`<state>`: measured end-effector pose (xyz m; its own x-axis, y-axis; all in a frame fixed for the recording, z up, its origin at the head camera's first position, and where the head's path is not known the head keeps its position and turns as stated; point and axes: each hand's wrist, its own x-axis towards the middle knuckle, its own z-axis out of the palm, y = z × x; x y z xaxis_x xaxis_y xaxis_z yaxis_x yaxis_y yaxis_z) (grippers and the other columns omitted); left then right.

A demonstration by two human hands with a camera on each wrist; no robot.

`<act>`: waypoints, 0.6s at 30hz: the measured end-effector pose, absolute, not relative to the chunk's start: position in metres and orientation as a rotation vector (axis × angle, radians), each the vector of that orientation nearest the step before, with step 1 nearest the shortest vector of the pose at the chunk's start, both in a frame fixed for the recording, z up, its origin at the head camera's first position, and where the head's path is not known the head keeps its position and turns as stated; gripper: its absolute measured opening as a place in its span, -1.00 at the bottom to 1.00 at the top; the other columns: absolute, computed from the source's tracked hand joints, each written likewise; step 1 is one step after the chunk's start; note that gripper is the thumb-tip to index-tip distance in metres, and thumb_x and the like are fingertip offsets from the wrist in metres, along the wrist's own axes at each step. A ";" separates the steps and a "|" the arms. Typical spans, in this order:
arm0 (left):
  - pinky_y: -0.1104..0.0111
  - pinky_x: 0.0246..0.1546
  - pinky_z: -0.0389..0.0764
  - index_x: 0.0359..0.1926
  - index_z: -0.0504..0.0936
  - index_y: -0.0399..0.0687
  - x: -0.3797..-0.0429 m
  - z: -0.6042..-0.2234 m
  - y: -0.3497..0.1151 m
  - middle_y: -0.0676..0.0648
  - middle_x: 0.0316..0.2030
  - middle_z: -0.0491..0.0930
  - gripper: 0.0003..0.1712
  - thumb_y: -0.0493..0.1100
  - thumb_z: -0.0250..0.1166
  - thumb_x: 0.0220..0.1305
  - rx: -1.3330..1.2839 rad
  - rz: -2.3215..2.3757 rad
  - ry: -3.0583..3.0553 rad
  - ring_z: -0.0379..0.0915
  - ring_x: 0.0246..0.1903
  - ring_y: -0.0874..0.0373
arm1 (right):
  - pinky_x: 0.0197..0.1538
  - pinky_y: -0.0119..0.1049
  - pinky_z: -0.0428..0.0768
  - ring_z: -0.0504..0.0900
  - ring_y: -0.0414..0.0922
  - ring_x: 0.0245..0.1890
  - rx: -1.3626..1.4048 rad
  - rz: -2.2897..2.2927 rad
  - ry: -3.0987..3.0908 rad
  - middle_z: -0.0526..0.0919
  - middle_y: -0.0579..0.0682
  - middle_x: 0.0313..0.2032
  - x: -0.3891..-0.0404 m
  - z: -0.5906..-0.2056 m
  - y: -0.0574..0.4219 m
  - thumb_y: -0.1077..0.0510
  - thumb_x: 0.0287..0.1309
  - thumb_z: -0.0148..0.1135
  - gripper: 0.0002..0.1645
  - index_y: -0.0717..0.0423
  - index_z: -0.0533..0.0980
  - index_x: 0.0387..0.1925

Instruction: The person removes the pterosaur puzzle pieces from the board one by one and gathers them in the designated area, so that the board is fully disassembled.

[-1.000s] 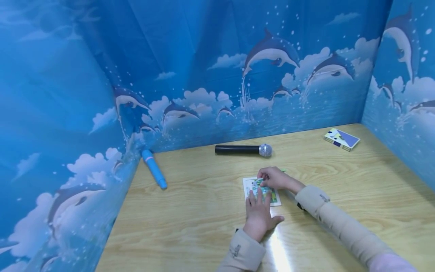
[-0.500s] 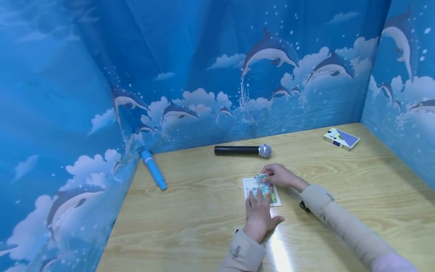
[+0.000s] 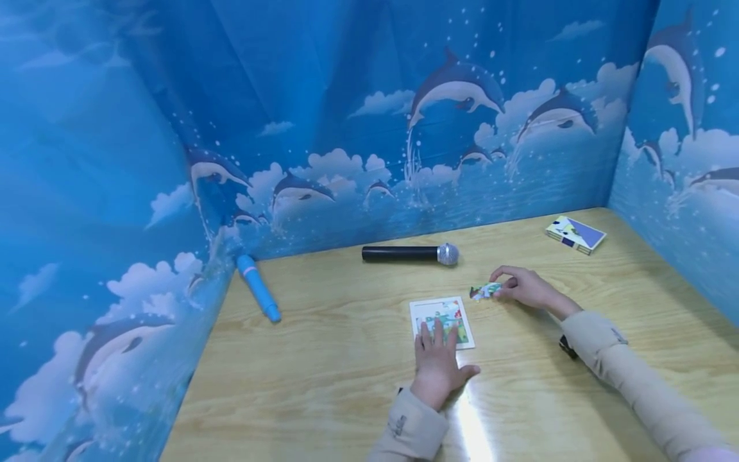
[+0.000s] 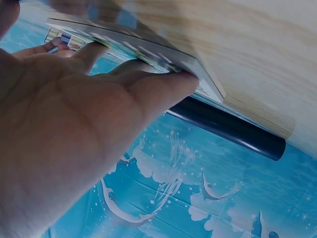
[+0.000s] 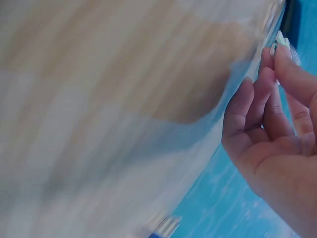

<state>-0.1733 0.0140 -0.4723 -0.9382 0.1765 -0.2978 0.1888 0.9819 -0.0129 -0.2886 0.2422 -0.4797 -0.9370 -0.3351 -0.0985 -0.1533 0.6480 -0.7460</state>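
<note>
A small jigsaw puzzle in a white frame (image 3: pixel 426 309) lies on the wooden table, its upper left part bare white and colourful pieces showing lower down. My left hand (image 3: pixel 437 369) rests on its lower part with fingers straight and spread. In the left wrist view those fingertips touch the face of the puzzle board (image 4: pixel 210 82). Off to the board's upper right, my right hand (image 3: pixel 526 289) pinches a colourful puzzle piece (image 3: pixel 484 292) between thumb and fingers. Only the edge of that piece (image 5: pixel 280 38) shows in the right wrist view.
Behind the board lies a black microphone (image 3: pixel 404 254) with a silver head. A blue cylindrical stick (image 3: pixel 258 287) lies at the table's left edge. A small purple and yellow box (image 3: pixel 576 234) sits at the back right. Dolphin-print cloth (image 3: pixel 323 128) walls the table's back and sides.
My right hand has lifted the puzzle piece off the board's top edge and carried it to the right, baring white backing there. The left hand has stayed on the board.
</note>
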 end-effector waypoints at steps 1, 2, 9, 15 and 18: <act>0.13 0.48 0.16 0.51 0.02 0.42 -0.173 -0.472 0.014 0.00 0.53 0.02 0.01 0.60 0.03 0.10 0.269 -0.060 2.831 -0.05 0.51 -0.08 | -0.09 -0.11 0.60 0.68 -0.05 -0.21 -0.396 -1.158 2.653 0.69 0.22 -0.17 -0.288 -0.480 0.248 0.24 0.26 0.23 -0.70 0.25 0.48 0.00; 0.13 0.48 0.15 0.51 0.02 0.42 -0.174 -0.472 0.013 0.01 0.53 0.02 0.00 0.59 0.03 0.10 0.270 -0.063 2.831 -0.05 0.51 -0.08 | -0.08 -0.08 0.61 0.68 -0.01 -0.19 -0.394 -1.148 2.668 0.67 0.25 -0.14 -0.288 -0.480 0.253 0.24 0.26 0.23 -0.71 0.24 0.49 -0.01; 0.12 0.48 0.15 0.51 0.03 0.41 -0.175 -0.471 0.012 -0.01 0.53 0.02 0.00 0.59 0.03 0.11 0.282 -0.049 2.835 -0.05 0.51 -0.10 | -0.01 0.13 0.58 0.63 0.17 -0.11 -0.407 -1.097 2.724 0.62 0.34 -0.10 -0.289 -0.480 0.271 0.30 0.27 0.19 -0.75 0.27 0.50 -0.03; 0.12 0.48 0.15 0.51 0.01 0.42 -0.174 -0.473 0.012 0.00 0.53 0.02 0.01 0.60 0.02 0.11 0.285 -0.057 2.838 -0.05 0.51 -0.09 | -0.05 0.12 0.58 0.62 0.16 -0.14 -0.416 -1.058 2.759 0.63 0.31 -0.16 -0.292 -0.483 0.270 0.32 0.28 0.14 -0.76 0.29 0.49 -0.03; 0.12 0.48 0.16 0.51 0.02 0.42 -0.173 -0.474 0.012 0.00 0.53 0.03 0.01 0.60 0.03 0.11 0.284 -0.054 2.840 -0.05 0.51 -0.09 | -0.07 0.11 0.57 0.59 0.20 -0.14 -0.394 -1.020 2.788 0.61 0.33 -0.17 -0.295 -0.485 0.269 0.33 0.26 0.14 -0.77 0.31 0.50 -0.05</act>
